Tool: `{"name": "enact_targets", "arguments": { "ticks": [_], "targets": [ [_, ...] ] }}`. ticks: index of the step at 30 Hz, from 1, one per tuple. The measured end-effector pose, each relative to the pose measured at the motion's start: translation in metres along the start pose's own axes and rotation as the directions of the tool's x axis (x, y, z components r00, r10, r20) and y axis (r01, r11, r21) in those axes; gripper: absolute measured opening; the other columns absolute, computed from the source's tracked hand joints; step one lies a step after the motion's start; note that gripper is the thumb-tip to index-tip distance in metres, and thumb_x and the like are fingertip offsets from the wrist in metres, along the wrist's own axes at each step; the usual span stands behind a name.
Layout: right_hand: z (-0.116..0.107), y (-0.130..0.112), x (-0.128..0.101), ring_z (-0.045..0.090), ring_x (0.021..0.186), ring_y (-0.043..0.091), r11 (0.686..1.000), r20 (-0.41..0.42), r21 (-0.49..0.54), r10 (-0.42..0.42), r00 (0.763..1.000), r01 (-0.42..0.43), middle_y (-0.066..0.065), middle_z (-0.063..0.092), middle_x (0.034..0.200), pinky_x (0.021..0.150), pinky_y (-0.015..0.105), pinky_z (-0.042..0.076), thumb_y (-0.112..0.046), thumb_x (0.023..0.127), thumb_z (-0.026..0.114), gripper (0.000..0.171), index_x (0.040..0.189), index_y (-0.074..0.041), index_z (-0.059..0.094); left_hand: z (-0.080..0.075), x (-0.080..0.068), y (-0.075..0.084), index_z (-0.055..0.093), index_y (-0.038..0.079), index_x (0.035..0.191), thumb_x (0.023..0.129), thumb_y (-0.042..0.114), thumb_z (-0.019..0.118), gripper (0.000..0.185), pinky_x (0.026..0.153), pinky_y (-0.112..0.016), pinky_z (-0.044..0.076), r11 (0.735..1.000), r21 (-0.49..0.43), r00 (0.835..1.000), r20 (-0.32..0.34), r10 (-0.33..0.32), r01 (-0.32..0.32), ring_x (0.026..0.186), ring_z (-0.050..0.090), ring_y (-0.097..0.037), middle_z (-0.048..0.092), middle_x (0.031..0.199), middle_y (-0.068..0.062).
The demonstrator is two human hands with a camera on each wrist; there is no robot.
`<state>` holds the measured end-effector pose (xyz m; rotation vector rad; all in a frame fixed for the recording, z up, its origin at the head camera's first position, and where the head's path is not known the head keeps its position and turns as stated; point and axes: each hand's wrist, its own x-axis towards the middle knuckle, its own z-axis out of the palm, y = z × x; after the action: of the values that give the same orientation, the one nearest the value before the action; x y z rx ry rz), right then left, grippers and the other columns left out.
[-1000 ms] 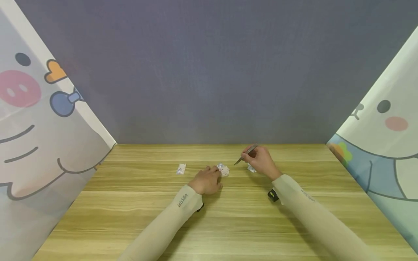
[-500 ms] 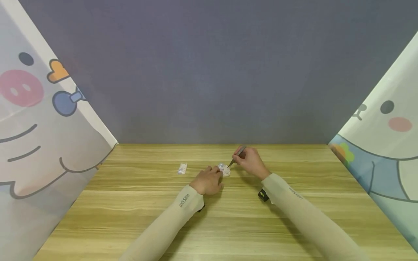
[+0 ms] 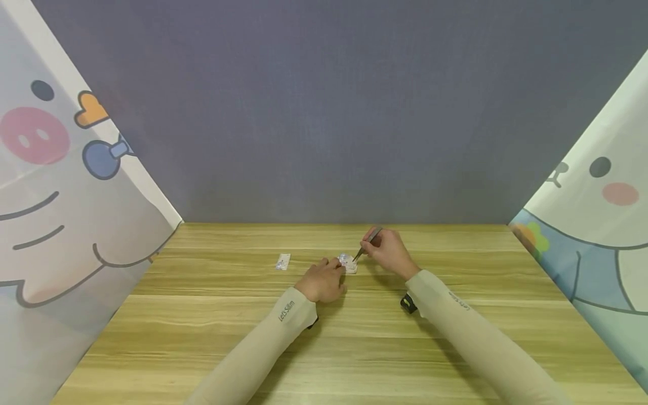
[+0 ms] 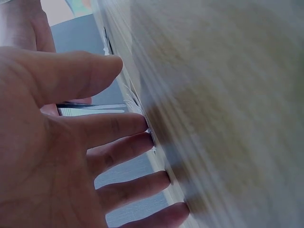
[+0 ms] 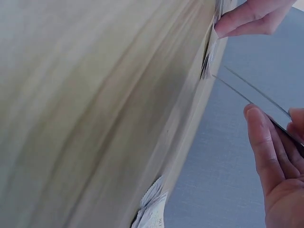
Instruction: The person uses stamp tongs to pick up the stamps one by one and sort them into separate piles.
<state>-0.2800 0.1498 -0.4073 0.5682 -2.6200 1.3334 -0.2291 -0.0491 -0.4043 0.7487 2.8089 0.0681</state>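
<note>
A small crinkled foil packet [image 3: 347,263] lies on the wooden table [image 3: 354,349]. My left hand [image 3: 331,269] rests beside it, with fairly straight fingertips [image 5: 247,20] pressing its near edge [image 5: 208,57] flat. My right hand [image 3: 378,248] pinches thin metal tweezers [image 3: 365,245], and their tips touch the packet's right side. The right wrist view shows the tweezers [image 5: 247,90] slanting to the packet from my right hand [image 5: 278,142]. In the left wrist view my left palm [image 4: 71,142] is spread, with the tweezers [image 4: 90,107] behind the fingers.
A second small packet [image 3: 282,261] lies left of my hands. Another packet [image 5: 151,209] lies near my right hand, out of sight in the head view. A grey wall stands behind the table, and cartoon-printed sheets [image 3: 61,197] hang at both sides.
My right hand moved left with the tweezers, from beside the right-hand packet to the packet under my left fingers. My left hand stayed in place.
</note>
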Motion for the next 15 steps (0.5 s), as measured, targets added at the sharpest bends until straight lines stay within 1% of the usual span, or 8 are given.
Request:
{"name": "enact_targets", "arguments": {
  "ticks": [3,9,15],
  "targets": [
    [0.0014,-0.0001,0.0005,0.066,0.068,0.025,1.000,-0.007,-0.003,-0.013,1.000,0.013,0.005,0.066,0.075,0.054,0.030,0.054,-0.012,0.091,0.065,0.005,0.087,-0.009,0.064,-0.0001,-0.0001,0.0002,0.047,0.013,0.140,0.097,0.040,0.052,0.051,0.099,-0.044,0.039,1.000,0.002,1.000,0.005,-0.003,0.003,0.126,0.038,-0.023,0.040,0.139,-0.001],
    [0.0008,0.0009,-0.0008,0.066,0.069,0.027,1.000,-0.020,0.017,0.016,1.000,-0.016,0.007,0.066,0.075,0.054,0.032,0.053,-0.011,0.091,0.064,0.005,0.088,-0.008,0.064,-0.0005,-0.0005,0.0007,0.046,0.013,0.141,0.097,0.040,0.052,0.053,0.101,-0.045,0.038,1.000,0.003,1.000,0.006,0.000,0.000,0.130,0.035,-0.025,0.039,0.141,-0.001],
    [0.0005,0.0012,-0.0007,0.066,0.069,0.027,1.000,-0.027,0.016,0.008,1.000,-0.008,0.006,0.066,0.075,0.054,0.031,0.053,-0.011,0.091,0.064,0.005,0.087,-0.007,0.064,-0.0002,-0.0003,0.0006,0.046,0.012,0.141,0.096,0.040,0.052,0.053,0.100,-0.044,0.039,1.000,0.021,1.000,-0.001,0.006,-0.006,0.129,0.037,-0.025,0.040,0.140,-0.002]
  ]
}}
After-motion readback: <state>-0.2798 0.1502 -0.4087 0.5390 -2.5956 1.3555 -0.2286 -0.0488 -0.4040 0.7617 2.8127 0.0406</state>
